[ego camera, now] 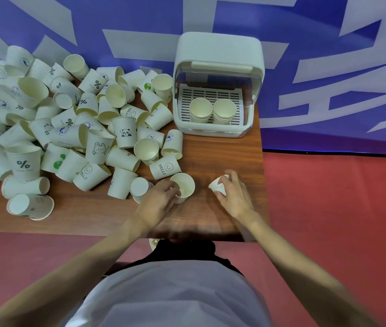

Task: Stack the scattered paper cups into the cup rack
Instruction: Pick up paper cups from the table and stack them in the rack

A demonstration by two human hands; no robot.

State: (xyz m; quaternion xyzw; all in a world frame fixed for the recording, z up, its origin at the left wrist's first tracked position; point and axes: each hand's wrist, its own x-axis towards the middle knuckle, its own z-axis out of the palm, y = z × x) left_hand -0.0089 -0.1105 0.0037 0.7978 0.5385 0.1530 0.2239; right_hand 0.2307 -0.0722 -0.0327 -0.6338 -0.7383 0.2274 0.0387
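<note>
Paper cup [182, 186] stands up near us, and our left hand [157, 204] pinches its rim. Our right hand [233, 197] curls round another cup [218, 185], tipped sideways, ready to stack for the far rack [218, 55].

A light, pale grey-white top [175, 296] is worn, seen from above as a broad rounded shape filling the lower middle of the view, with soft folds running across the chest. No sleeve is seen on either forearm — both arms are bare from the lower frame edge to the wrist. Below the table edge a dark, almost black garment [185, 252] is glimpsed beyond the top's hem. The left hand [157, 201] and the right hand [233, 197] are bare — no gloves, rings, watch or bands can be made out.
</note>
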